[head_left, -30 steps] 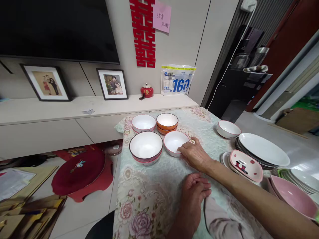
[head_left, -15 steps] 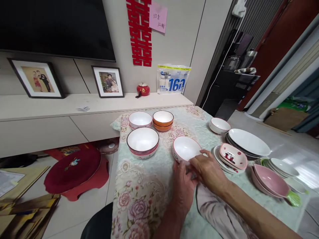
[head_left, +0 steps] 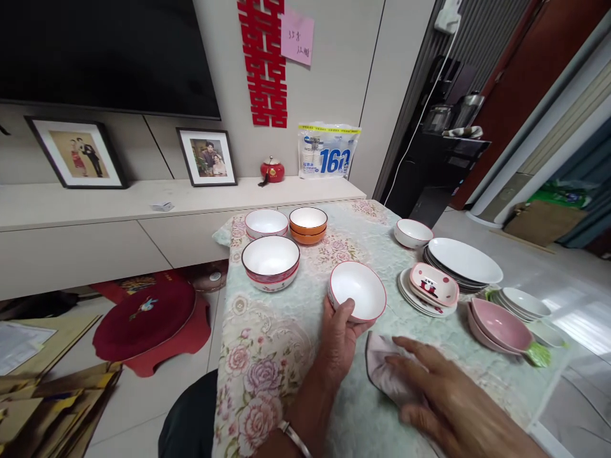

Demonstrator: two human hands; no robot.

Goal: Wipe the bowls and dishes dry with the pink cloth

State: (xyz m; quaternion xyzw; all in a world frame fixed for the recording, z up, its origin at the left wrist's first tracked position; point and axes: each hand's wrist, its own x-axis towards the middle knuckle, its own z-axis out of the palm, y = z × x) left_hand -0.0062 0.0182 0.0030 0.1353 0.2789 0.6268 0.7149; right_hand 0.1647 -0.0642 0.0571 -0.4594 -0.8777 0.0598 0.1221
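Note:
In my left hand (head_left: pixel 341 337) is a white bowl with a red rim (head_left: pixel 358 289), tilted toward me, thumb over its near edge and fingers beneath. My right hand (head_left: pixel 439 388), somewhat blurred, is over a crumpled greyish-pink cloth (head_left: pixel 384 369) with its fingers apart. Whether its fingertips press on the cloth I cannot tell. Left of the held bowl stands a dark-rimmed white bowl (head_left: pixel 270 254) stacked on another. Behind it are a pale red-rimmed bowl stack (head_left: pixel 266 222) and orange bowls (head_left: pixel 308 229).
To the right are a small white bowl (head_left: pixel 413 233), a stack of large plates (head_left: pixel 465 259), square patterned dishes (head_left: pixel 434 284), pink bowls (head_left: pixel 501 326) and pale green-trimmed dishes (head_left: pixel 525 302). All stand on a flowered tablecloth (head_left: pixel 281 331). A red stool (head_left: pixel 147 324) is at the left.
My right hand has left the bowl and moved down and right to the cloth. My left hand now holds the bowl alone, tilted more toward me.

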